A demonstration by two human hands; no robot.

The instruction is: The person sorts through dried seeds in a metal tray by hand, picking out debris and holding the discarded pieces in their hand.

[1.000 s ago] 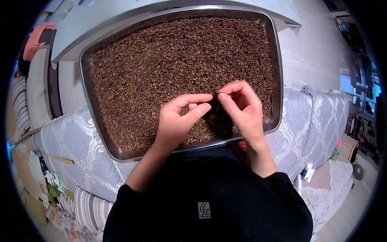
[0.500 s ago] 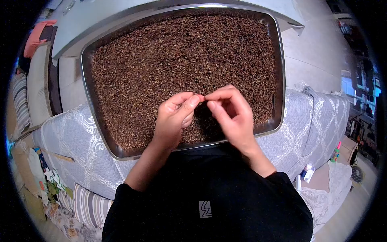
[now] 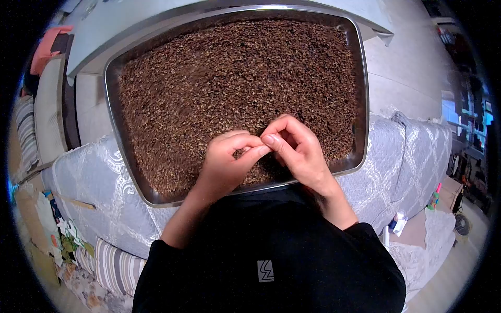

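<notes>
I count two bare hands, one left hand [image 3: 227, 160] and one right hand [image 3: 303, 155], on two forearms [image 3: 180, 221]. There is one metal tray [image 3: 362, 104], and the brown bits [image 3: 235, 68] in it are far too many for me to number. I see one black shirt [image 3: 261, 235] with one pale emblem [image 3: 265, 271], one white table [image 3: 104, 39], one salmon-coloured cloth [image 3: 45, 52] and one large striped cushion [image 3: 119, 266]; whether the smaller striped patch [image 3: 85, 261] beside it makes two, I can't tell.
</notes>
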